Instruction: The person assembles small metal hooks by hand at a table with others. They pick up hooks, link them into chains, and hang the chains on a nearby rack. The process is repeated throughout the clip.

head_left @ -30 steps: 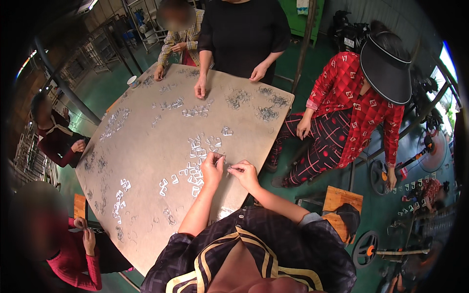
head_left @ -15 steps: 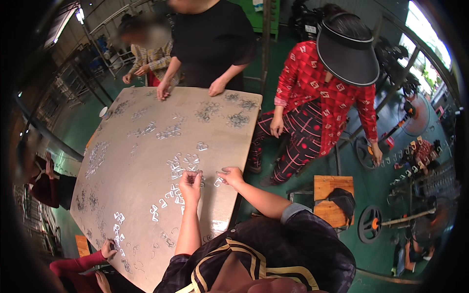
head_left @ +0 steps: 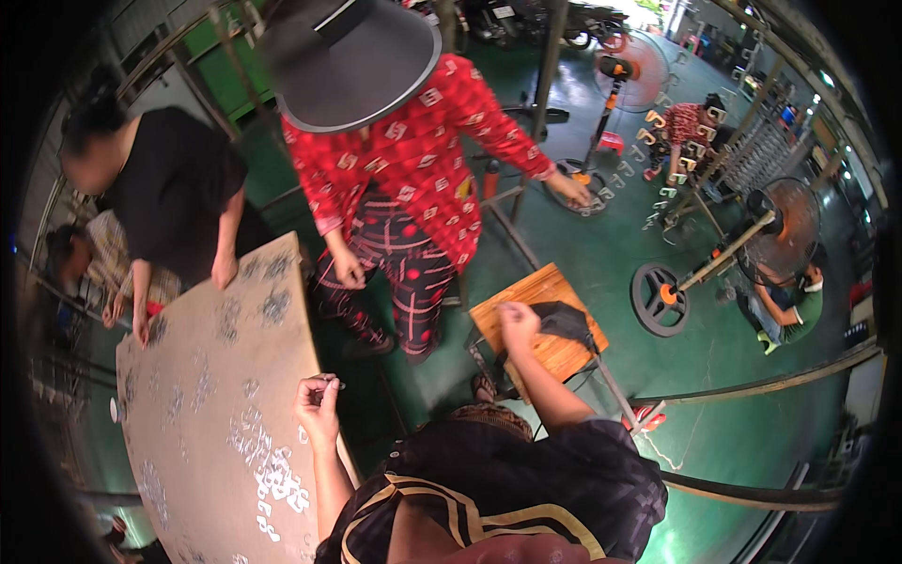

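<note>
My left hand is raised over the right edge of the table, its thumb and fingers pinched on a small dark metal piece. Loose, shiny, bent metal hooks lie on the tabletop beside and below that hand. Off to the right, my right hand hovers over or touches a wooden stool top; I cannot tell which. Its fingers look curled together and slightly blurred, hiding whatever they may hold. A black cloth item, perhaps a cap, lies on the stool next to it.
Across from me stands a person in a red patterned shirt and dark visor. Another person in black leans at the table's far edge. Pedestal fans stand on the green floor at right. Metal hooks hang in rows near a crouching person.
The view has swung right, so the table now sits at left. My right hand has left the tabletop and moved right to the stool. My left hand has come to the table's edge.
</note>
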`<state>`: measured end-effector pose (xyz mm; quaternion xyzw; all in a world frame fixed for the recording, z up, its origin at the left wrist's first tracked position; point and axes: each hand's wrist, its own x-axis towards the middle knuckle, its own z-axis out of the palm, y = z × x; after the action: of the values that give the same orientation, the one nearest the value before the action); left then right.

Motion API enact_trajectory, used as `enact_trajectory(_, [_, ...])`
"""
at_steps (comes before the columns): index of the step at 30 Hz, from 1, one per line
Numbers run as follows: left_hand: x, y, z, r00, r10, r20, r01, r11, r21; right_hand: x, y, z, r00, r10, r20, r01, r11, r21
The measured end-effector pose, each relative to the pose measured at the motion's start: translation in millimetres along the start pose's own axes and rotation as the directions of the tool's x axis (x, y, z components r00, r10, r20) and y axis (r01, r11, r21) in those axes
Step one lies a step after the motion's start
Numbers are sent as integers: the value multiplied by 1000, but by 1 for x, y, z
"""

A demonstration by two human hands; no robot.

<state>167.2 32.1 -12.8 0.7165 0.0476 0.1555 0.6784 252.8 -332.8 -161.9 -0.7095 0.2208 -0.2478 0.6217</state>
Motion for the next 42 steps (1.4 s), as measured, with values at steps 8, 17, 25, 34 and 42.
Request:
enact_trajectory(8, [71,-33,197,838,-19,545,-9,999,49,211,54,-244,838,14,-546,-217,926,-308])
enact_trajectory(17, [70,-77,384,604,123,788,-127,990,-58,364,59,-329,961,-171,-216,-72,600,-796])
enact_trajectory(25, [71,-108,468,472,174,864,-72,985,-159,380,63,-316,986,-160,-56,56,618,-785])
enact_trajectory(34, [53,-132,592,456,153,877,8,984,-176,305,53,-277,994,5,-109,-63,845,-531])
enact_trajectory(42, [29,-147,656,449,67,891,1,997,-75,269,38,-252,998,53,-27,-60,927,-370])
